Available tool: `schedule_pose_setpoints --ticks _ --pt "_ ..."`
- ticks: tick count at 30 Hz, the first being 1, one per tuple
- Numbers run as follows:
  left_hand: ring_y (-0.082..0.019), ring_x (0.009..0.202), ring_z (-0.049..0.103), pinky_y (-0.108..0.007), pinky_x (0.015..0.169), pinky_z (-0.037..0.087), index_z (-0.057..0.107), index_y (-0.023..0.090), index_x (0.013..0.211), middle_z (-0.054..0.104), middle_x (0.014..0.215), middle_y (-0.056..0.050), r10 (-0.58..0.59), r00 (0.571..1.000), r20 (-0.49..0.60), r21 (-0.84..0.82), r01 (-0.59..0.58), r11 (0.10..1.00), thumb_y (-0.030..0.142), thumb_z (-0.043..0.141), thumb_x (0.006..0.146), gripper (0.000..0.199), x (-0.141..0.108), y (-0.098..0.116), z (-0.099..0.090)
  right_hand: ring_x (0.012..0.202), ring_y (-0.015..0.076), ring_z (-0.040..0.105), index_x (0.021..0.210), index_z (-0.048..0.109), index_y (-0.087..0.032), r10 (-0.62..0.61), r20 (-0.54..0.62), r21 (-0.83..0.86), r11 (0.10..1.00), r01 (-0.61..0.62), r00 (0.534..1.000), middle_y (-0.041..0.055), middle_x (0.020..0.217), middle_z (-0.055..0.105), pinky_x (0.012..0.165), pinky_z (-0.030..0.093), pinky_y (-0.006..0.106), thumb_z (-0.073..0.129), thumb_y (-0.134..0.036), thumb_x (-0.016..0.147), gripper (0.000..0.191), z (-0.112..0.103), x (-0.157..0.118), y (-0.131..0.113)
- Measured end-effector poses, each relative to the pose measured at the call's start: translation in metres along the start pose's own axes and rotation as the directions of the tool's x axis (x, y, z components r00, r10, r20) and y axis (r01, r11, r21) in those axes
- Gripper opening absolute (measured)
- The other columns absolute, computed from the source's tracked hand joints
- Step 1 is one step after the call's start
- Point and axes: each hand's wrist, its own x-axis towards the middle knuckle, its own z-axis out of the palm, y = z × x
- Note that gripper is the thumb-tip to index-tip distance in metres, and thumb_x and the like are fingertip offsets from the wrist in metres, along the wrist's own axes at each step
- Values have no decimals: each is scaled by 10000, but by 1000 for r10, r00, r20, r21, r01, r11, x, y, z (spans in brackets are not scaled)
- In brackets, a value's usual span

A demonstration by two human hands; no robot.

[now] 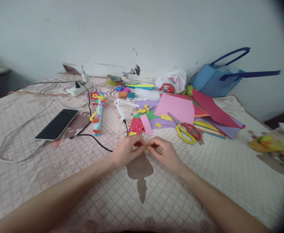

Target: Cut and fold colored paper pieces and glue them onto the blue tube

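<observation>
Between my two hands is a small yellow piece of paper (146, 149), mostly covered by the fingertips. My left hand (127, 149) pinches it from the left, and my right hand (165, 153) pinches it from the right. Just beyond the fingers lie a pink paper strip (146, 124) and a red paper piece (135, 125) with small scraps on it. To the right rest scissors (187, 132) with one yellow and one red handle loop. A white glue gun (121, 111) stands behind my left hand, its black cord running down toward that hand.
A light blue paper stick with coloured paper pieces (98, 116) lies on the left, near a phone (57, 124) on a charging cable. A power strip (81, 88) sits farther back. Coloured sheets (175, 106), a blue bag (213, 81) and a clear container (275, 139) occupy the right.
</observation>
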Motion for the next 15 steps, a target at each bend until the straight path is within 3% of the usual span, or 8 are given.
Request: schedule_pose_setpoints --ticks 5,15 --pt "-114 703 572 -231 663 446 589 156 799 631 749 -11 -35 999 -4 14 35 999 114 493 773 108 0 -1 3 728 149 563 781 570 -203 -36 -3 -43 998 35 999 9 756 595 665 447 280 496 -78 785 145 1 -1 0" --pt "-113 736 575 -223 679 444 572 169 807 627 777 -5 27 999 -34 1 -27 1000 137 476 810 101 0 -3 3 734 151 553 850 530 -216 -30 -64 -14 999 29 998 21 826 568 671 470 288 500 -79 770 161 2 -3 2"
